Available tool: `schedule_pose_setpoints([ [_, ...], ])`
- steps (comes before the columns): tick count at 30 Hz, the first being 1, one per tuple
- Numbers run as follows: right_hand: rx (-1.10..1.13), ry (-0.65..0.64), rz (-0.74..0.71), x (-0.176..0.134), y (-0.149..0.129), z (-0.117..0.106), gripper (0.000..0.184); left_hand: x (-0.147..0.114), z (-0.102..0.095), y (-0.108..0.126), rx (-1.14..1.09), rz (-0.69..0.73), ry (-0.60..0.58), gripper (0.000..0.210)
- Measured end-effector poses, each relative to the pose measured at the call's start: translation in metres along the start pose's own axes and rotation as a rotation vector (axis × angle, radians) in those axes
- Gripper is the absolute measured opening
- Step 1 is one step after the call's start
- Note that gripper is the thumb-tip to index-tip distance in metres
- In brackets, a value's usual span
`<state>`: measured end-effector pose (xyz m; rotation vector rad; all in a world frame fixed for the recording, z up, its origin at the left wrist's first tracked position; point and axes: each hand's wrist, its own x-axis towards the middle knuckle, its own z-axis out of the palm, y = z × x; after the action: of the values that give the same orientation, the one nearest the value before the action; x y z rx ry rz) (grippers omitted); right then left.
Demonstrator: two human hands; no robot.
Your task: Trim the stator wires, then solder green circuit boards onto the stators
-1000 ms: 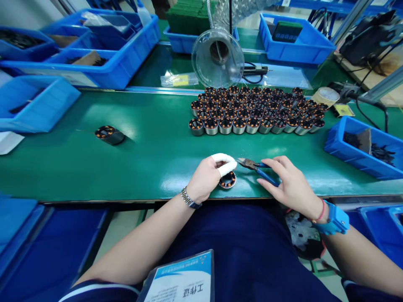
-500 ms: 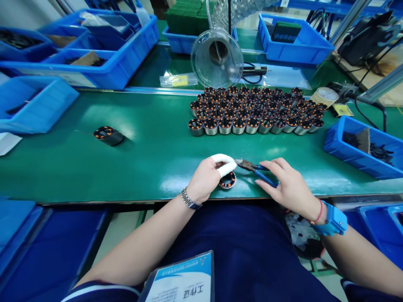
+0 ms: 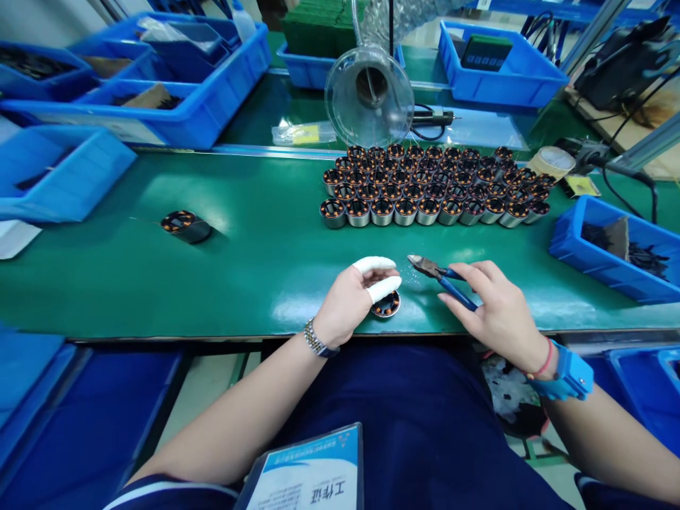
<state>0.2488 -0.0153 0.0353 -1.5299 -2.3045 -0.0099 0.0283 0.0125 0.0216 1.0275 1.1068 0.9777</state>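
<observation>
My right hand (image 3: pixel 496 308) grips blue-handled cutting pliers (image 3: pixel 438 275), whose jaws point up and left over the mat and stand apart from my left hand. White finger covers sit on the thumb and index finger of my left hand (image 3: pixel 355 292), and those two digits are spread with a gap between them. Just under that thumb a ring-shaped motor stator (image 3: pixel 386 306) stands on the mat, black inside with orange copper windings. Part of its rim is hidden by the thumb. Tiny bright clippings (image 3: pixel 413 275) lie below the plier jaws.
Several rows of stators (image 3: pixel 430 191) stand beyond my hands. A single stator (image 3: pixel 185 225) is at the left. Blue bins (image 3: pixel 610 262) hold dark parts at right and left. A clear funnel-shaped hood (image 3: pixel 345 92) hangs above the back rows, near a roll of tape (image 3: pixel 552 163).
The pliers have drawn back to the right from my left fingertips. My left thumb and index finger, close together before, have parted. The stator beneath stays in place.
</observation>
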Motion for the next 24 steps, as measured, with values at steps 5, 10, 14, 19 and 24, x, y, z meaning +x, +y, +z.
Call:
schedule_pose_setpoints([
  [5,-0.063,-0.019,-0.038,0.003,-0.003,-0.006,0.042,-0.005,-0.010,-0.003,-0.016,0.045,0.086,0.018],
  [10,-0.130,-0.016,-0.120,0.006,-0.016,-0.003,0.040,-0.005,-0.009,0.000,-0.010,0.053,0.090,0.010],
  [14,-0.221,-0.029,-0.132,0.009,-0.021,0.000,0.040,-0.005,-0.008,0.001,-0.016,0.052,0.090,0.011],
  [19,-0.238,-0.042,-0.132,0.010,-0.022,-0.001,0.040,-0.005,-0.010,0.000,-0.010,0.047,0.072,0.010],
  [24,-0.243,-0.052,-0.129,0.011,-0.022,-0.002,0.039,-0.005,-0.011,-0.001,-0.007,0.050,0.062,0.009],
])
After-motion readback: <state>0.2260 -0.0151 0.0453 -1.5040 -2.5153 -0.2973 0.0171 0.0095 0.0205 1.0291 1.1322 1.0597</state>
